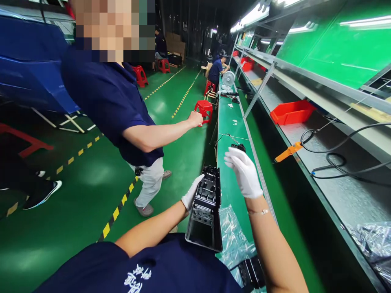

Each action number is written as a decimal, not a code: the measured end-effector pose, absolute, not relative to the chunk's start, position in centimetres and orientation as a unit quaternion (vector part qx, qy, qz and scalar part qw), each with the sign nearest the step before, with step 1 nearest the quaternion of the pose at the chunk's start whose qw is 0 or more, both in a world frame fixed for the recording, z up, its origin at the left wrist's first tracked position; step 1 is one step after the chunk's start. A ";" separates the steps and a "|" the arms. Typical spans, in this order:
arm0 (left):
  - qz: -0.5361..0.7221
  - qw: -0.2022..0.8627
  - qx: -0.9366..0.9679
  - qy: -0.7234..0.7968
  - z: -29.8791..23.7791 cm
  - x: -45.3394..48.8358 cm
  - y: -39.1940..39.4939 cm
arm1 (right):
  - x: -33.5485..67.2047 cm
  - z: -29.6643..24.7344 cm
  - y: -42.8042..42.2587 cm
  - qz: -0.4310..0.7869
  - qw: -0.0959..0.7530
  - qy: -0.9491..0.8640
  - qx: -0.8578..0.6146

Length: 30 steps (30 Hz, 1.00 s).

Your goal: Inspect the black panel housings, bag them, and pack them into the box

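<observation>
My left hand [192, 193], in a white glove, grips the side of a long black metal housing [203, 228]. Bars, rails and small fittings run along its far part, and its near end is a hollow frame leaning toward my body. My right hand [242, 170], also gloved in white, is raised over the green bench [230, 175], apart from the housing. Its fingers stretch forward, slightly bent, and hold nothing that I can see. Beyond it a small black part with a cable [237, 146] lies on the bench. Another black metal part [252, 272] lies by my right forearm.
Clear plastic wrap [232, 232] lies on the bench. A person in a dark shirt [106, 93] stands at left, one arm stretched toward the bench. A red stool [204, 110] and a fan [228, 78] are farther off. Right shelves hold a red bin [291, 112] and an orange tool [288, 152].
</observation>
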<state>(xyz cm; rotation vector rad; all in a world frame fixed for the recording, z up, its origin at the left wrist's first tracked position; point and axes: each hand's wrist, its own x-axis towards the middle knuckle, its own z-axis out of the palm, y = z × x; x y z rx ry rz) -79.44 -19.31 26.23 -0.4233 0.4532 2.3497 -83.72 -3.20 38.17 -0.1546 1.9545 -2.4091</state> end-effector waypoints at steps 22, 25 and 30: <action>0.901 0.383 -0.117 0.167 31.6 -86.5 -24.7 | -72.5 32.5 -9.6 -0.771 0.256 0.578 0.074; 0.902 0.380 -0.117 0.165 31.2 -87.4 -26.2 | -73.5 32.3 -11.5 -0.793 0.259 0.545 0.087; 0.905 0.355 -0.141 0.187 31.1 -88.8 -27.2 | -75.0 32.1 -12.9 -0.807 0.281 0.508 0.109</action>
